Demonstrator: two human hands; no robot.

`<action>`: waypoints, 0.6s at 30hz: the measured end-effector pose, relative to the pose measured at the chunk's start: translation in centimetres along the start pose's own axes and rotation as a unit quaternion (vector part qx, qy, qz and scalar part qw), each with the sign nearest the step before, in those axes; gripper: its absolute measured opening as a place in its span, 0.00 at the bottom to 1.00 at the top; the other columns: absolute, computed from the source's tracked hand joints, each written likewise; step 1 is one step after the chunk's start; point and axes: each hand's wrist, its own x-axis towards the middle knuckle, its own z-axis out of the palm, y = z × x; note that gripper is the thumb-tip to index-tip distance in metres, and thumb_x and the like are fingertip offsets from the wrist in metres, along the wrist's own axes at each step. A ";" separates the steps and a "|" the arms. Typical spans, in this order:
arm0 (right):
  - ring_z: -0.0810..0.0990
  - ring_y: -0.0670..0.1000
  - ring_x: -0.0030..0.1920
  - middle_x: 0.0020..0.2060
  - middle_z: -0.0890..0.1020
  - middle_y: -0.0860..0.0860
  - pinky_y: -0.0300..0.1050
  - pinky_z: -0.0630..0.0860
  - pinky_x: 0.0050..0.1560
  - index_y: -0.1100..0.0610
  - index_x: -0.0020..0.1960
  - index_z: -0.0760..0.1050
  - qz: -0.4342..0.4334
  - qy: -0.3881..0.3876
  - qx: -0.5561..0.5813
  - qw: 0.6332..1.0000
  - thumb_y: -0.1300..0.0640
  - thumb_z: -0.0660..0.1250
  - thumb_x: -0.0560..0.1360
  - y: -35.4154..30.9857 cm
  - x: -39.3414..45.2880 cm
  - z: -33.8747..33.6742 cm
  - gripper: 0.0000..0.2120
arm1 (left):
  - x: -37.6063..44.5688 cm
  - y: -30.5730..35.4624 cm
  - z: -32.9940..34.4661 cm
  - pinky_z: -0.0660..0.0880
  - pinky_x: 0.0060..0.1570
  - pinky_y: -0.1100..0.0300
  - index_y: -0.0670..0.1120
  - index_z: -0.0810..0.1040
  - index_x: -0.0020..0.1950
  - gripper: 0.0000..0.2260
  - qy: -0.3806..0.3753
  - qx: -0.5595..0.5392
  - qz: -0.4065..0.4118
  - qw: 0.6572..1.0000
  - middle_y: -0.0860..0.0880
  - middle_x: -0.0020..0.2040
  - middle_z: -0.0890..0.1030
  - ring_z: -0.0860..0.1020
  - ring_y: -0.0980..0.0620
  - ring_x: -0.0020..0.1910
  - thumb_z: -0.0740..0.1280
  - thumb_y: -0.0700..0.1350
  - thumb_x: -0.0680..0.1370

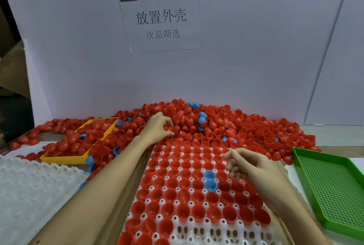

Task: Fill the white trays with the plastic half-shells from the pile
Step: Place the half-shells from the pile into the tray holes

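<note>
A paper sign taped to the far white board reads 放置外壳 in large characters, with 次品筛选 smaller beneath; a dark patch covers its top left corner.

Against the foot of that board lies the pile of half-shells, nearly all red with a few blue ones mixed in, facing every way. It spills left into a yellow tray, which sits at an angle.

The white tray lies in the near centre, its long axis running from near to far. Most of its cups hold red shells with the open mouths facing up (two blue shells sit one behind the other near the middle). The nearest rows show bare white cups.

The left hand reaches to the pile's near edge, fingers curled down among the shells; whether it pinches one I cannot tell. The right hand hovers over the tray's right side, fingers loosely bent and slightly spread, holding nothing I can see.

A stack of empty white trays lies near left. A green perforated tray lies to the right.
</note>
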 end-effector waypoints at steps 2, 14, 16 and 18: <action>0.82 0.50 0.37 0.39 0.85 0.56 0.36 0.80 0.41 0.61 0.51 0.86 0.002 -0.001 -0.001 1.000 0.56 0.65 0.83 0.0 -0.1 0.0 0.13 | -0.6 -0.1 -0.1 0.76 0.55 0.60 0.50 0.86 0.48 0.07 0.031 -0.055 -0.004 0.998 0.52 0.50 0.74 0.75 0.55 0.50 0.80 0.44 0.73; 0.87 0.53 0.48 0.49 0.88 0.56 0.40 0.83 0.50 0.50 0.57 0.86 -0.015 -0.073 -0.007 0.997 0.54 0.69 0.80 -1.4 -1.2 0.7 0.09 | -13.9 9.6 -3.7 0.80 0.52 0.63 0.58 0.85 0.52 0.08 0.089 -0.304 0.147 0.937 0.57 0.54 0.84 0.83 0.52 0.56 0.78 0.48 0.75; 0.88 0.55 0.54 0.55 0.87 0.56 0.41 0.83 0.54 0.49 0.62 0.84 -0.019 -0.133 -0.013 0.991 0.54 0.69 0.82 -1.5 -1.5 1.1 0.10 | -15.4 10.4 -3.6 0.81 0.50 0.61 0.58 0.84 0.54 0.09 0.093 -0.287 0.160 0.940 0.58 0.53 0.84 0.84 0.53 0.55 0.78 0.51 0.75; 0.87 0.57 0.57 0.58 0.87 0.55 0.41 0.82 0.56 0.49 0.66 0.82 -0.030 -0.179 -0.030 0.983 0.55 0.69 0.83 -1.4 -1.6 1.5 0.12 | -16.3 10.7 -3.7 0.81 0.52 0.62 0.58 0.82 0.55 0.12 0.082 -0.278 0.154 0.945 0.60 0.53 0.84 0.83 0.57 0.55 0.78 0.52 0.74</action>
